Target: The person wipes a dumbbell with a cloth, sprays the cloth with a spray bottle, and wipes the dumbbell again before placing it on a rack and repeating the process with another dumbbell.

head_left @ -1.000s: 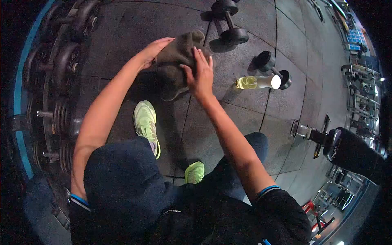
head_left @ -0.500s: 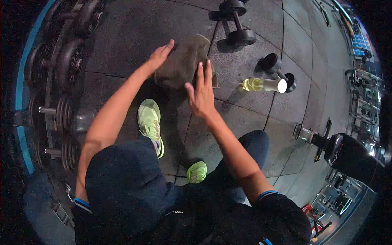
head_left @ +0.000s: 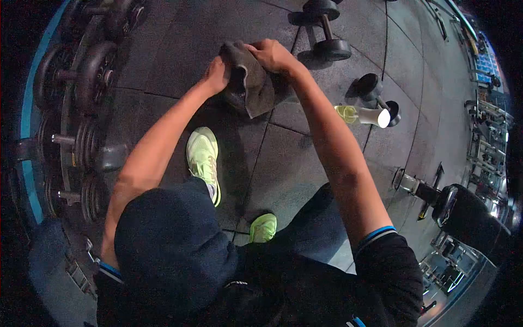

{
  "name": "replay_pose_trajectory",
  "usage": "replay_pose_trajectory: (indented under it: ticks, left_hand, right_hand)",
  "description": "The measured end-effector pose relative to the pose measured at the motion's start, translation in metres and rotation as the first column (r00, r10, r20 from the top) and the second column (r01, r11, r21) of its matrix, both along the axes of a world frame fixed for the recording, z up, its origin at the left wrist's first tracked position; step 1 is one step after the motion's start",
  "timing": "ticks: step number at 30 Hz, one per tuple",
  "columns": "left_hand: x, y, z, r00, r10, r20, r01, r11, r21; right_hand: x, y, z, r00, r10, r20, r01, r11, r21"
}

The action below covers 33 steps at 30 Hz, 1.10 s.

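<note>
A dark grey-brown towel (head_left: pixel 256 90) hangs crumpled between my hands, its lower corner drooping above the floor. My left hand (head_left: pixel 218 75) grips its left side, with the fingers partly hidden behind the cloth. Along the upper right edge, my right hand (head_left: pixel 272 54) pinches the towel with fingers curled. Right of the towel, a bottle with yellowish liquid and a white end (head_left: pixel 366 115) lies or leans near a small black dumbbell (head_left: pixel 369 84); my right forearm passes close to it.
A larger black dumbbell (head_left: pixel 331 49) rests on the dark rubber floor tiles (head_left: pixel 294 169). A rack of weights (head_left: pixel 81 144) lines the left side. On the right stands a padded black bench (head_left: pixel 468 215), with more gym equipment behind. My light green shoes (head_left: pixel 202 150) are on the floor.
Both hands were open around the towel and now hold it. My right hand has moved up to its top edge, and the towel has bunched and folded.
</note>
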State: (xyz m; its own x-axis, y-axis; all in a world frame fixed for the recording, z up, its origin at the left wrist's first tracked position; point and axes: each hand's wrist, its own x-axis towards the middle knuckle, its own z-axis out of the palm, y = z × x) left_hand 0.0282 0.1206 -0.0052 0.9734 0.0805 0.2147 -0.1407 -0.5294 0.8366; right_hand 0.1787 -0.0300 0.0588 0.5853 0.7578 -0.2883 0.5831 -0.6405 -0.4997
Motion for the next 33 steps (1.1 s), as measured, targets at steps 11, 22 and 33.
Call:
replay_pose_trajectory:
  ticks: [11,22,33]
  left_hand:
    - [0.003,-0.031,0.040,0.913,0.258,-0.315,-0.352,0.889,-0.293]
    - [-0.018,-0.086,0.044,0.711,0.582,-0.395,-0.675,0.722,-0.151]
    - [-0.008,-0.091,0.045,0.806,0.537,-0.249,-0.583,0.793,-0.176]
  right_hand:
    - [-0.139,-0.091,-0.016,0.740,-0.579,-0.342,0.653,0.501,0.568]
    - [-0.178,-0.080,-0.035,0.410,-0.541,-0.734,0.883,0.031,0.469]
    - [-0.024,-0.084,-0.018,0.806,-0.489,-0.333,0.591,0.651,0.476]
